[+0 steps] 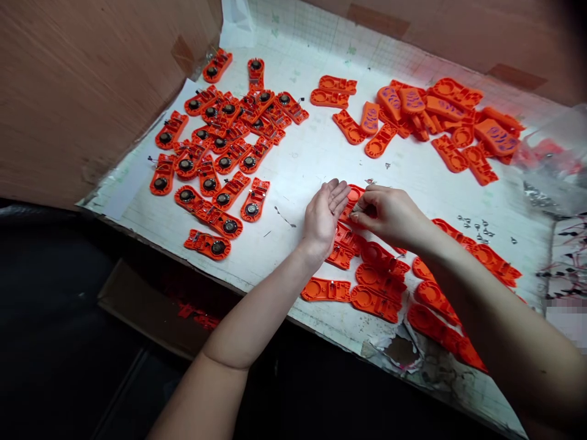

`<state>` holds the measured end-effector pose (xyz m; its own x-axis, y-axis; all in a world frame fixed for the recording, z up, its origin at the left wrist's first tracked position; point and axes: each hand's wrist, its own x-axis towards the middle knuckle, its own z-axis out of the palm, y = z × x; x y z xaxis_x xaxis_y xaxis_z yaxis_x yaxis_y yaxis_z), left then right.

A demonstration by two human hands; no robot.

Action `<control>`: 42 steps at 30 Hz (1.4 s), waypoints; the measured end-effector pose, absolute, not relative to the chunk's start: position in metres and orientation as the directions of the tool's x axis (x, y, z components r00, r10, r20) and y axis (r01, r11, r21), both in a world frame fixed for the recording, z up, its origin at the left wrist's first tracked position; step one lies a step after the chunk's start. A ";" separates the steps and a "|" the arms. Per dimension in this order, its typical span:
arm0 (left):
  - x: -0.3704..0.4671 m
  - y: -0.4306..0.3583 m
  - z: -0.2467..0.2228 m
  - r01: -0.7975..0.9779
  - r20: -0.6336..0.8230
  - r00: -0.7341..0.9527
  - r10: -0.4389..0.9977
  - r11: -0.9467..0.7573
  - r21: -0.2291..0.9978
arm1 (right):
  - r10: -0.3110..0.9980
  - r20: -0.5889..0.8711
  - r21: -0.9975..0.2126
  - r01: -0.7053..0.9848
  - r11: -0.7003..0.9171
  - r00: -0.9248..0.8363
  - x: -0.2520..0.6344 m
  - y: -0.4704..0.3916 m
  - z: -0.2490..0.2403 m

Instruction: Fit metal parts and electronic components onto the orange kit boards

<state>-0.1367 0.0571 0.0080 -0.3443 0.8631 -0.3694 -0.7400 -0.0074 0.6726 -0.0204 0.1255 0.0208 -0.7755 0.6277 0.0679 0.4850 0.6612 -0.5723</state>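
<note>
My left hand [322,215] is open, its palm turned up and its fingers stretched out beside an orange plastic shell [354,195]. Close over that shell, my right hand [389,211] is closed in a pinch; whatever the fingertips hold is too small and hidden to name. Under and below both hands lie more orange half shells, such as one [326,289] near the table edge and another [376,302] to its right. Each has a round recess at one end.
At the left lies a cluster of orange shells fitted with round black speakers [218,246]. Patterned orange shells [498,135] are piled at the back right. Small metal parts [479,229] are scattered at the right, with thin wires [568,244] beyond. Cardboard walls [105,79] border the table.
</note>
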 end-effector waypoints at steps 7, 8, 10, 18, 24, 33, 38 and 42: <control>-0.137 0.057 0.009 -0.737 -0.383 -0.343 0.858 0.007 0.676 | 0.578 0.039 -0.564 0.460 0.686 -0.815 -0.017 0.134 0.021; -0.137 0.057 0.009 -0.738 -0.381 -0.343 0.858 0.005 0.675 | 0.576 0.040 -0.572 0.454 0.683 -0.817 -0.017 0.134 0.021; -0.137 0.058 0.009 -0.741 -0.380 -0.345 0.858 0.000 0.672 | 0.579 0.040 -0.594 0.446 0.670 -0.815 -0.016 0.134 0.020; -0.137 0.057 0.009 -0.741 -0.375 -0.343 0.861 -0.003 0.672 | 0.593 0.027 -0.600 0.461 0.653 -0.805 -0.019 0.133 0.022; -0.137 0.057 0.010 -0.729 -0.370 -0.334 0.867 0.011 0.685 | 0.572 -0.013 -0.562 0.479 0.674 -0.820 -0.020 0.133 0.026; -0.134 0.057 0.008 -0.719 -0.354 -0.369 0.859 -0.022 0.694 | 0.713 0.192 -0.296 0.653 0.697 -0.674 -0.030 0.089 0.013; -0.134 0.056 0.009 -0.708 -0.346 -0.394 0.851 -0.041 0.705 | 0.772 0.216 -0.281 0.719 0.636 -0.598 -0.037 0.076 0.008; -0.135 0.055 0.009 -0.732 -0.361 -0.379 0.852 -0.038 0.680 | 0.773 0.157 -0.566 0.585 0.581 -0.615 -0.020 0.088 0.013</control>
<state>-0.1354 0.0552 0.0095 -0.3794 0.8519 -0.3611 -0.7322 -0.0378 0.6800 -0.0199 0.0878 0.0125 -0.6147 0.7729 0.1574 0.5852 0.5807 -0.5660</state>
